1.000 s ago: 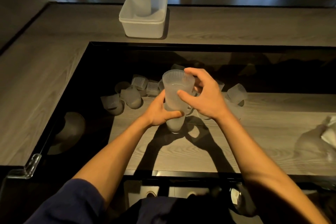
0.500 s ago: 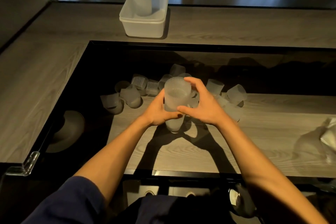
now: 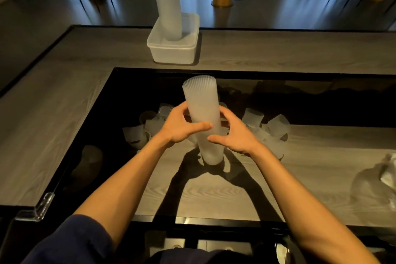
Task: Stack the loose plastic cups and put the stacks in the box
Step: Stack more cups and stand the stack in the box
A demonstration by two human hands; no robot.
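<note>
A tall stack of frosted ribbed plastic cups (image 3: 202, 111) stands upright on the glass table top, leaning slightly left. My left hand (image 3: 181, 127) wraps its middle from the left, thumb across the front. My right hand (image 3: 234, 135) touches it from the right with fingers partly spread. Several loose cups (image 3: 254, 118) lie on their sides behind and beside the stack, some hidden by my hands. The white box (image 3: 173, 49) sits at the back on the wooden ledge, with another tall cup stack (image 3: 169, 2) standing in it.
The dark glass panel (image 3: 300, 103) is framed by a grey wooden table edge (image 3: 53, 113). A crumpled clear plastic bag (image 3: 385, 176) lies at the right. A clear corner bracket (image 3: 36, 208) sits at front left. Chairs and a gold table base stand beyond.
The camera view has tilted up, so the stack now shows from the side and looks taller. Both hands have slid to its middle; my right hand came off the rim.
</note>
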